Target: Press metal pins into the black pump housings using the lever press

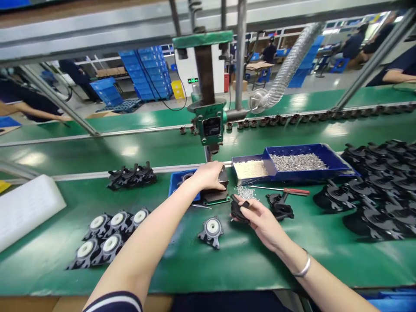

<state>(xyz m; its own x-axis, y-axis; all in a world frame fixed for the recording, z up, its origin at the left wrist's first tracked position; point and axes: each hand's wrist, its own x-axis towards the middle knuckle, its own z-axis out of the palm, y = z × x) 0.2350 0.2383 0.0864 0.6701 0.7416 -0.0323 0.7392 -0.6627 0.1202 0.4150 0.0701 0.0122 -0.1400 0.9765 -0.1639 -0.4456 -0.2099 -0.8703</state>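
My right hand [261, 219] holds a black plastic housing [239, 211] between thumb and fingers, just above the green bench. My left hand [212, 175] is curled over the dark metal base block [216, 197] under the press head [212, 123]; its fingertips are partly hidden, and I cannot make out what they pinch. In front of the block lies a black part with a white round gear [212, 227]. Another black housing [280, 207] rests right of my right hand. Small silver pieces [246, 192] are heaped beyond the held housing.
A blue bin [300, 174] contains metal pins, with pale pieces in its smaller tray [250, 180]. A red-handled screwdriver [296, 191] lies before it. Black housings [383, 186] fill the right; gear-fitted parts [112, 245] stand left. A white block [29, 208] lies far left.
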